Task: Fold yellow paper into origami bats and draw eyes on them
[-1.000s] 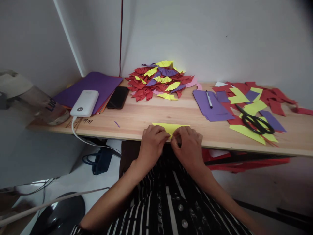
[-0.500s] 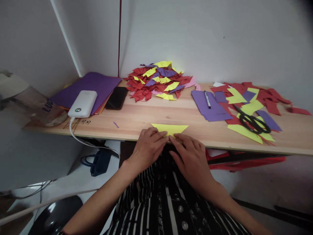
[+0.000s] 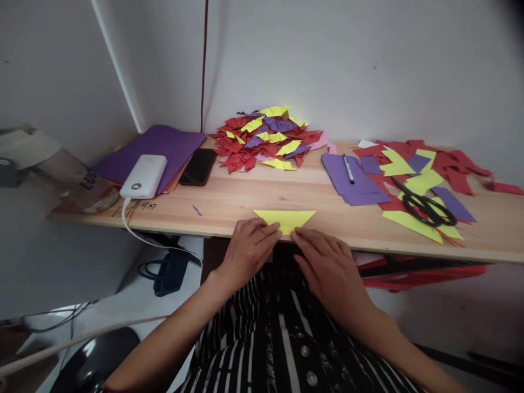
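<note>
A folded sheet of yellow paper [image 3: 287, 221] lies at the table's front edge, wide at the back and narrowing toward me. My left hand [image 3: 250, 248] holds down its left part, fingers together and bent over it, the thumb hidden. At the paper's lower right edge, my right hand [image 3: 329, 262] rests its fingertips with the fingers stretched out; its thumb stands apart below the table edge. Between the two hands the middle of the paper shows.
Folded paper shapes [image 3: 262, 136] form a pile at the wall. On the right lie purple sheets [image 3: 352, 188], a pen [image 3: 349, 169], paper scraps [image 3: 458, 158] and black scissors [image 3: 428, 209]. To the left are a phone [image 3: 198, 167], a white power bank [image 3: 145, 177] with a cable, and a bottle [image 3: 84, 183].
My right hand has slid a little to the right, away from the left hand's fingertips, baring more of the yellow paper's middle. The left hand stays on the paper. The view has shifted slightly.
</note>
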Tool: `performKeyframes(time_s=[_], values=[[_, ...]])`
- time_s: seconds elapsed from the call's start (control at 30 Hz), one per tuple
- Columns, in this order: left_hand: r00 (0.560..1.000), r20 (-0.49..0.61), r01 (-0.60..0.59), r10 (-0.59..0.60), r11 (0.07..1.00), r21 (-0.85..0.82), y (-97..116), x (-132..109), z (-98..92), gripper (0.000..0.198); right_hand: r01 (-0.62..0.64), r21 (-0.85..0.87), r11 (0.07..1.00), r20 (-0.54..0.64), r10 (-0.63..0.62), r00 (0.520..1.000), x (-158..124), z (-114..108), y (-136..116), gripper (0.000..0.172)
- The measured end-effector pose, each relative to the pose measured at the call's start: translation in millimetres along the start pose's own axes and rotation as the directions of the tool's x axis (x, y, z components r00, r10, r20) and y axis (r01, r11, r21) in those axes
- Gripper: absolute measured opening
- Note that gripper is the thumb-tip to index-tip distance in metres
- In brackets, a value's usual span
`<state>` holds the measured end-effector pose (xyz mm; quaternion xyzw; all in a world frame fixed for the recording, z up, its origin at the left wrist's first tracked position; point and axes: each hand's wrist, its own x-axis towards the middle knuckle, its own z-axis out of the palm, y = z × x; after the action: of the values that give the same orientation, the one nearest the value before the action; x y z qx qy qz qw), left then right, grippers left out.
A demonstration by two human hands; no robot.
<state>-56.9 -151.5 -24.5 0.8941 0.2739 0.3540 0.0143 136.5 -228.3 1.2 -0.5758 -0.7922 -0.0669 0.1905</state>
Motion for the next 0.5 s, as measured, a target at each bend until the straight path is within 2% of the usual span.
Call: performKeyframes(time_s=[0.23,0.5], values=[[0.991,-0.127,0.032,-0.036,0.999,-0.034,4,-8,12.6,0.024,-0.006,0.093,0.996,-0.052,0.011,0.999,4,2,3,0.033],[0.973,-0.207,0.077,-0.106,0.987,-0.142,15,0,17.0,0.009,0.043,0.233,0.972,-0.142,-0.010,0.990,13,17,14,0.021]])
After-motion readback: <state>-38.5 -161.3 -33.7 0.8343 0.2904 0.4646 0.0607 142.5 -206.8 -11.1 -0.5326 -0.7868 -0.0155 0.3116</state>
